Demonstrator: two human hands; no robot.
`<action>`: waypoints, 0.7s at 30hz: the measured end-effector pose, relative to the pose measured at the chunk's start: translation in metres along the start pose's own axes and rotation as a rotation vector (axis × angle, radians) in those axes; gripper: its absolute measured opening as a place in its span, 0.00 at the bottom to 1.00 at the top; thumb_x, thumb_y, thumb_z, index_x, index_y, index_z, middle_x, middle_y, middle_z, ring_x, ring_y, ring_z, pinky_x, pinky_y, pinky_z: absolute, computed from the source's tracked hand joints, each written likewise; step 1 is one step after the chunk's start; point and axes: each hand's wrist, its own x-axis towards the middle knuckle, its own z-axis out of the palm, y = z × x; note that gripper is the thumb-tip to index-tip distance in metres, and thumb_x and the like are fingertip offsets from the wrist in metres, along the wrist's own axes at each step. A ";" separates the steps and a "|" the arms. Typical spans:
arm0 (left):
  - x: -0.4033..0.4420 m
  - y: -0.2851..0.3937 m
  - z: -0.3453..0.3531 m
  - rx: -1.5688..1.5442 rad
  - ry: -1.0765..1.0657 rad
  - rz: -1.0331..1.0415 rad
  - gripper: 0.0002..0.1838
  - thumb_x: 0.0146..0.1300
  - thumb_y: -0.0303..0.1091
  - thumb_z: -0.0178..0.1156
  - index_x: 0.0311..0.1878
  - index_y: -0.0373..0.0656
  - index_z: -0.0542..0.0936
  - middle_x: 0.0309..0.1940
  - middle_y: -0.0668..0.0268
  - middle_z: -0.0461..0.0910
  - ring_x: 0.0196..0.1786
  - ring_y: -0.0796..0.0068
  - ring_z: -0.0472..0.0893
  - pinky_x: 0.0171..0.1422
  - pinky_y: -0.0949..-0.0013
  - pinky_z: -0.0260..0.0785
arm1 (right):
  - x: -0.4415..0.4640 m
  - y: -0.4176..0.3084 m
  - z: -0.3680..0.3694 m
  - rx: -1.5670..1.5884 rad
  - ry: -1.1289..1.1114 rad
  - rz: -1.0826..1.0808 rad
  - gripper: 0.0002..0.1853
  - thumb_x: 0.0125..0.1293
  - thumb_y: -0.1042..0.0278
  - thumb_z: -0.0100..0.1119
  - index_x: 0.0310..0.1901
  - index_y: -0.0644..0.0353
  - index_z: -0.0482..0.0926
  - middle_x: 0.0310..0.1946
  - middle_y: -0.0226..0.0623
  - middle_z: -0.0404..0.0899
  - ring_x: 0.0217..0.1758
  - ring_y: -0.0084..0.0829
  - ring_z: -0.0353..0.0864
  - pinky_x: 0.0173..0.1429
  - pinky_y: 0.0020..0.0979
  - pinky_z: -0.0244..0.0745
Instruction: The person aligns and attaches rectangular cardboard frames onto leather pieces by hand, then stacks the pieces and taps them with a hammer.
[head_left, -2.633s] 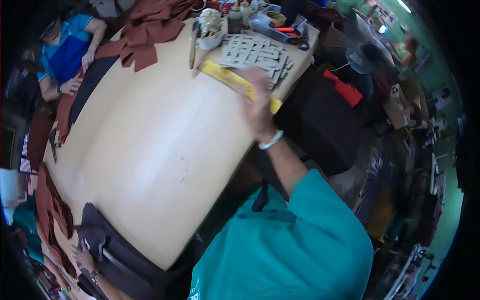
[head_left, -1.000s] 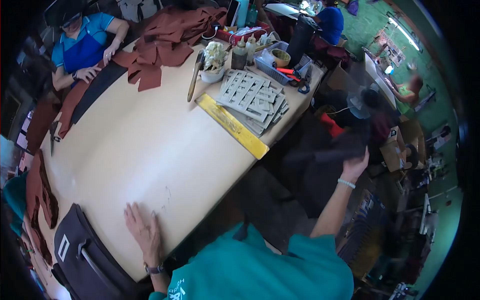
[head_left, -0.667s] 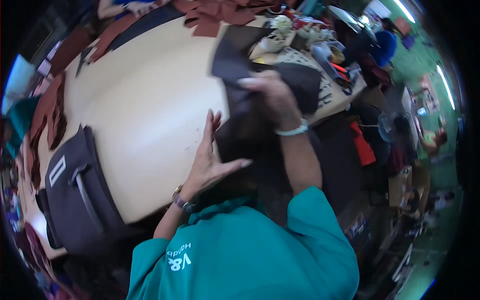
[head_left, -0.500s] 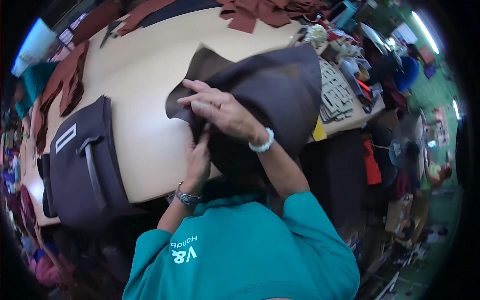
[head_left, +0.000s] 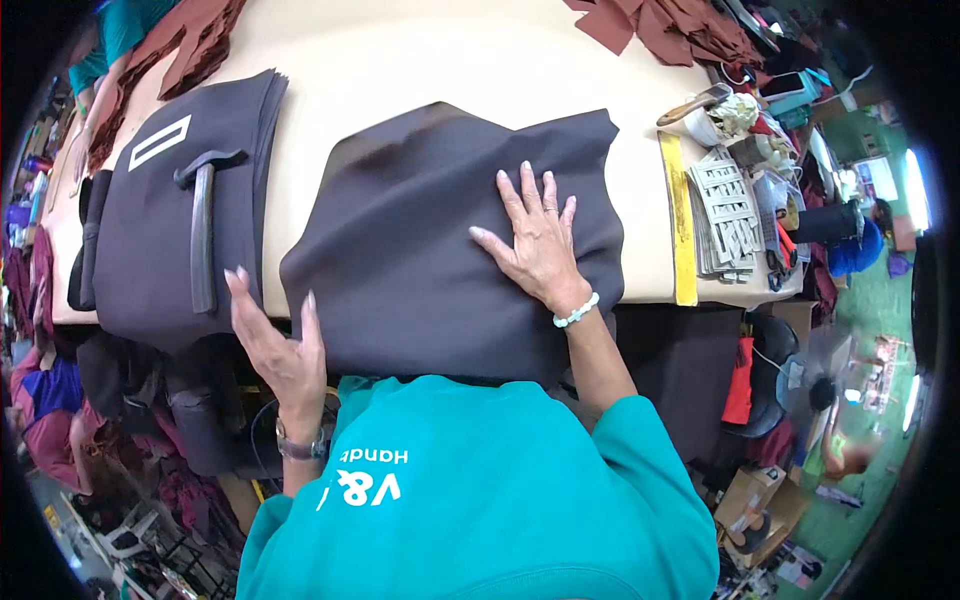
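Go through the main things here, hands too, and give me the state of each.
Dark sheet: spread out, gently rippled.
Right hand: open, resting on the sheet.
Left hand: open, holding nothing visible.
Dark stack: layered, edges slightly fanned.
Hammer: lying on the stack.
Yellow bar: lying flat.
Pale slotted pieces: piled up.
Bowl: heaped with pale material.

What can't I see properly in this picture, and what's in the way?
All in the head view:
- Tabletop in the middle: hidden under the dark sheet.
- Palm of the right hand: hidden, because it faces down onto the sheet.
- Reddish-brown pieces at the upper right: cut off by the top edge.
- End of the shirt lettering: lost where the cloth turns away.
- Person at the far right: too small and blurred.
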 end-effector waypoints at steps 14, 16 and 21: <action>0.035 0.021 0.124 0.183 -0.620 0.455 0.35 0.63 0.58 0.49 0.67 0.46 0.62 0.70 0.53 0.53 0.72 0.49 0.50 0.71 0.43 0.42 | -0.102 0.011 -0.008 -0.090 0.055 0.109 0.40 0.55 0.36 0.54 0.66 0.49 0.62 0.71 0.44 0.50 0.74 0.49 0.45 0.67 0.66 0.36; 0.028 0.024 0.115 0.207 -0.666 0.401 0.38 0.63 0.59 0.49 0.70 0.46 0.58 0.71 0.54 0.50 0.73 0.51 0.47 0.73 0.45 0.38 | -0.111 0.013 -0.012 -0.128 0.121 0.171 0.38 0.57 0.39 0.55 0.64 0.55 0.65 0.67 0.45 0.58 0.70 0.48 0.54 0.67 0.61 0.43; 0.018 0.033 0.111 0.200 -0.700 0.384 0.42 0.59 0.60 0.53 0.70 0.46 0.56 0.71 0.51 0.49 0.73 0.48 0.46 0.71 0.39 0.37 | -0.079 0.019 -0.039 -0.059 0.414 0.250 0.28 0.61 0.49 0.56 0.49 0.70 0.75 0.40 0.44 0.77 0.46 0.41 0.74 0.53 0.41 0.63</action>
